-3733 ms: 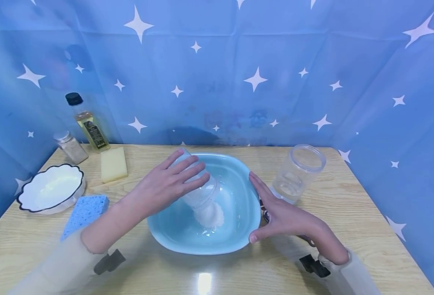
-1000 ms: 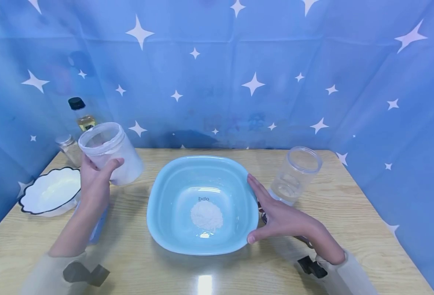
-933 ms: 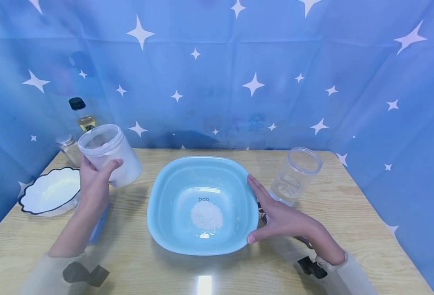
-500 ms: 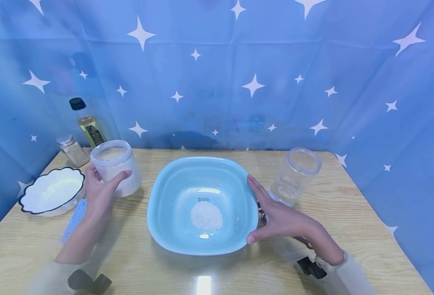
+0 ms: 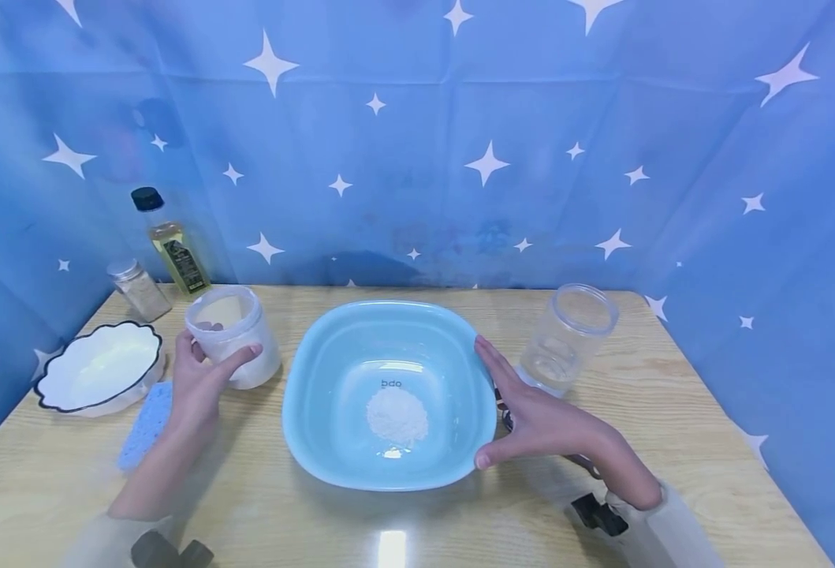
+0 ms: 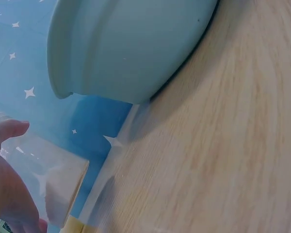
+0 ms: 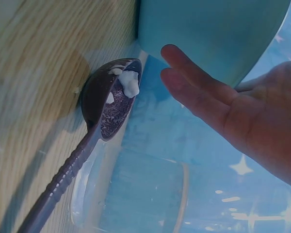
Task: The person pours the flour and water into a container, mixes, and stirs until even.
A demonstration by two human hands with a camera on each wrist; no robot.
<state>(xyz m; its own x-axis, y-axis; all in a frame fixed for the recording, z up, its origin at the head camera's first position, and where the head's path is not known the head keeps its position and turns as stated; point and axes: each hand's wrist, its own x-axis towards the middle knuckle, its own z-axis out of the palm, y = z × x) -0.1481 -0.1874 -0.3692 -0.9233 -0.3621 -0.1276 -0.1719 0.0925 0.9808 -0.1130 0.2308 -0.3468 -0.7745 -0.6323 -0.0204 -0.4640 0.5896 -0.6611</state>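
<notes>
My left hand (image 5: 200,386) grips a clear plastic jar (image 5: 250,351) clouded with white residue, fingers behind it and thumb in front. The jar is low at the left of the light-blue basin (image 5: 389,315); I cannot tell whether its base touches the table. A mound of white powder (image 5: 397,416) lies on the basin's floor. My right hand (image 5: 538,414) rests at the basin's right rim, fingers and thumb spread. Beneath it lies a dark spoon (image 7: 94,107) with white clumps in its bowl, mostly hidden in the head view.
At the right stands a clear jar (image 5: 566,347) with clear liquid inside. On the left are a white scalloped bowl (image 5: 101,367), a blue sponge (image 5: 146,426), a shaker (image 5: 139,290) and an oil bottle (image 5: 181,256). A yellow sponge (image 6: 73,224) shows by the held jar.
My left hand tipped the jar over the basin earlier, then carried it left and lowered it toward the table. Powder now lies in full view in the basin. The right hand stays put.
</notes>
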